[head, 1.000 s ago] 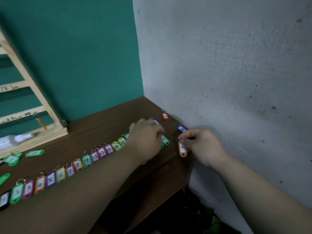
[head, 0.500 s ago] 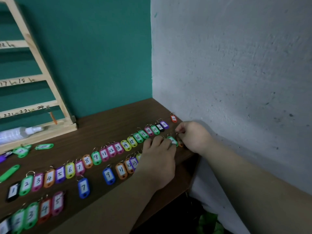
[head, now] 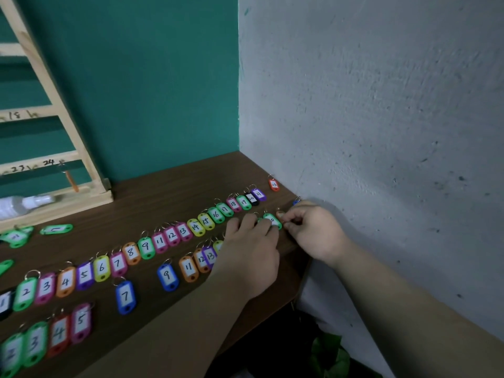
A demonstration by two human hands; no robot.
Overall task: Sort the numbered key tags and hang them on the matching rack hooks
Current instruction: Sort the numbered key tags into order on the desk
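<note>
At the table's (head: 169,197) right end, by the grey wall: left hand (head: 249,257) lies flat, palm down, fingers spread over the second row of tags, gripping nothing. Right hand (head: 313,230) at its 2 o'clock, fingertips pinched; what they hold, cannot tell. Green tag (head: 272,221) lies between both hands. Orange tag 23 (head: 273,184) at 12 o'clock, apart. Wooden rack (head: 51,126) stands far at 10 o'clock.

On the dark wooden desk (head: 169,192), rows of numbered plastic key tags (head: 171,236) run from its left edge toward its right edge, where my left hand (head: 249,257) and right hand (head: 313,230) rest side by side. The pale wooden rack (head: 54,110) stands at the back left, against the wall.
</note>
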